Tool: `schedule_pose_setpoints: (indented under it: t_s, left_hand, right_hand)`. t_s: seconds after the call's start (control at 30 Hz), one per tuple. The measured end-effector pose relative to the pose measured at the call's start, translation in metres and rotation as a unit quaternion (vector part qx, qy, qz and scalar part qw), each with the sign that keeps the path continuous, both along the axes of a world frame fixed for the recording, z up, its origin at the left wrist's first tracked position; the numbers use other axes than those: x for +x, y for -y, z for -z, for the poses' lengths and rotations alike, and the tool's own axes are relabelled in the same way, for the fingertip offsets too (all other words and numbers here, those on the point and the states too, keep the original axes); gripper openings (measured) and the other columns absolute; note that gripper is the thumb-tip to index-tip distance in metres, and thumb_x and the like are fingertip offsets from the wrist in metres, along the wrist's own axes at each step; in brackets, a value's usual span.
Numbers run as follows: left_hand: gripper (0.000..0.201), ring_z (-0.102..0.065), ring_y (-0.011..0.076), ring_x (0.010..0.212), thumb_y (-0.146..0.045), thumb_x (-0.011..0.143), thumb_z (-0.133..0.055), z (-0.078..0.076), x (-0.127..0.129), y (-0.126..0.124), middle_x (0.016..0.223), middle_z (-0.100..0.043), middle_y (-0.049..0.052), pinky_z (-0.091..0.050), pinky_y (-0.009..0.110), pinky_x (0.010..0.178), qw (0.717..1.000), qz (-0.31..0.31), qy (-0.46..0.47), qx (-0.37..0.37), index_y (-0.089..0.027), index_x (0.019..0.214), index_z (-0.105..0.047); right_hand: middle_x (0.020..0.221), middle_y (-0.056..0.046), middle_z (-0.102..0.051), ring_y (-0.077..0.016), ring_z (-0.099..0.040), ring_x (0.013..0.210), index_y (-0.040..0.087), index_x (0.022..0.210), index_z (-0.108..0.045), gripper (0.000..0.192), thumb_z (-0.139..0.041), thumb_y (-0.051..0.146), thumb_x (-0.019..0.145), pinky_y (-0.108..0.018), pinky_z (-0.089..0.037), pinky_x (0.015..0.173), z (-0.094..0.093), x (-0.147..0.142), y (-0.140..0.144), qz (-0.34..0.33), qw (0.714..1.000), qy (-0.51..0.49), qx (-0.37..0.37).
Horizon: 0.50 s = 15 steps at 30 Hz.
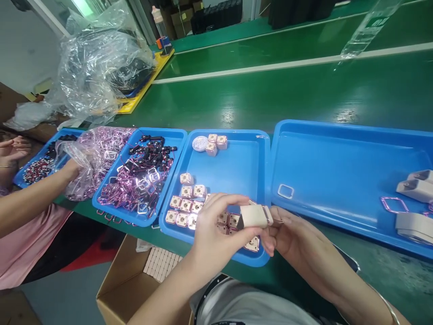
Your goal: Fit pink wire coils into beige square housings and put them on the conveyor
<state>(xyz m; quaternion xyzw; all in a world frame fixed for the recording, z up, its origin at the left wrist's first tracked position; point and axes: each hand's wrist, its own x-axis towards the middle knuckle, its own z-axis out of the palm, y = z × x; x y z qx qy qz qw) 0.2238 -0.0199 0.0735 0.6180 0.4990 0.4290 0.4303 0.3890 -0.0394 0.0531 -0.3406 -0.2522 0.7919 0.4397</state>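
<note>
My left hand [216, 225] grips a small cream-coloured block-shaped plastic housing [253, 216] between thumb and fingers. A pinkish band or frame [268, 215] shows at the housing's right end. My right hand [291, 234] is at that end, its fingers closed together by a thin sliver; what exactly they pinch is hidden. Beneath my hands is a blue tray [237, 158] holding several cream blocks [186, 205] with round holes and pink edges. Part of these blocks is covered by my left hand.
A wide blue tray [324, 171] on the right holds white housings [414, 228] and pink frames [394, 204]. Left, another tray [181, 140] carries black connectors and pink wires [118, 192]. A co-worker's arm [37, 192] reaches into a plastic bag [101, 135]. Below is a cardboard box [126, 271].
</note>
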Motion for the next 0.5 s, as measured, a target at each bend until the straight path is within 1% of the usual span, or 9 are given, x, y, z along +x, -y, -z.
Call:
schedule_pose_setpoints:
  t_s: [0.07, 0.13, 0.2, 0.33, 0.43, 0.5]
  left_hand:
    - [0.042, -0.065, 0.0192, 0.089, -0.011, 0.065, -0.078, -0.002, 0.001, 0.002, 0.097, -0.068, 0.005, -0.054, 0.028, 0.076, 1.0, 0.003, 0.014, -0.001, -0.021, 0.103, -0.065]
    - [0.042, -0.066, 0.0175, 0.082, -0.011, 0.066, -0.078, -0.004, 0.003, 0.006, 0.096, -0.068, 0.005, -0.056, 0.027, 0.071, 1.0, -0.002, 0.021, 0.007, -0.021, 0.104, -0.064]
    - [0.041, -0.066, 0.0171, 0.081, -0.008, 0.064, -0.078, -0.005, 0.006, 0.009, 0.095, -0.068, 0.005, -0.056, 0.027, 0.07, 0.998, -0.012, 0.01, 0.054, -0.02, 0.1, -0.064]
    - [0.036, -0.066, 0.0187, 0.089, -0.004, 0.063, -0.076, -0.004, 0.009, 0.013, 0.098, -0.067, 0.005, -0.058, 0.029, 0.075, 0.988, -0.005, 0.005, 0.156, -0.019, 0.093, -0.063]
    - [0.028, -0.068, 0.0179, 0.089, -0.004, 0.067, -0.075, -0.001, 0.007, 0.014, 0.111, -0.062, 0.01, -0.059, 0.03, 0.079, 0.979, -0.003, -0.012, 0.201, -0.016, 0.089, -0.063]
    - [0.025, -0.069, 0.0174, 0.09, -0.005, 0.07, -0.075, 0.001, 0.005, 0.016, 0.119, -0.058, 0.011, -0.059, 0.029, 0.082, 0.975, -0.002, -0.018, 0.219, -0.015, 0.09, -0.064]
  right_hand:
    - [0.066, -0.001, -0.056, -0.016, -0.05, 0.063, 0.022, 0.074, -0.057, 0.029, -0.043, 0.036, 0.096, -0.027, -0.045, 0.063, 0.003, 0.002, 0.001, 0.006, 1.0, 0.001, -0.005]
    - [0.065, -0.001, -0.055, -0.0158, -0.049, 0.062, 0.021, 0.073, -0.058, 0.029, -0.043, 0.034, 0.095, -0.026, -0.045, 0.062, 0.004, 0.002, 0.001, 0.01, 1.0, 0.004, -0.02]
    - [0.064, -0.001, -0.054, -0.0154, -0.049, 0.062, 0.02, 0.072, -0.059, 0.03, -0.044, 0.032, 0.095, -0.026, -0.046, 0.061, 0.004, 0.0, 0.001, 0.017, 0.999, 0.014, -0.038]
    - [0.069, 0.0, -0.055, -0.0139, -0.049, 0.064, 0.02, 0.07, -0.061, 0.027, -0.05, 0.029, 0.093, -0.024, -0.048, 0.062, 0.004, -0.005, 0.001, 0.052, 0.996, 0.026, -0.072]
    - [0.072, 0.001, -0.055, -0.0132, -0.049, 0.065, 0.02, 0.071, -0.062, 0.026, -0.052, 0.03, 0.093, -0.022, -0.049, 0.059, 0.004, -0.008, 0.0, 0.078, 0.992, 0.017, -0.099]
    - [0.07, 0.001, -0.054, -0.0126, -0.049, 0.064, 0.02, 0.071, -0.063, 0.024, -0.054, 0.029, 0.092, -0.021, -0.049, 0.057, 0.004, -0.008, -0.001, 0.082, 0.991, 0.022, -0.105]
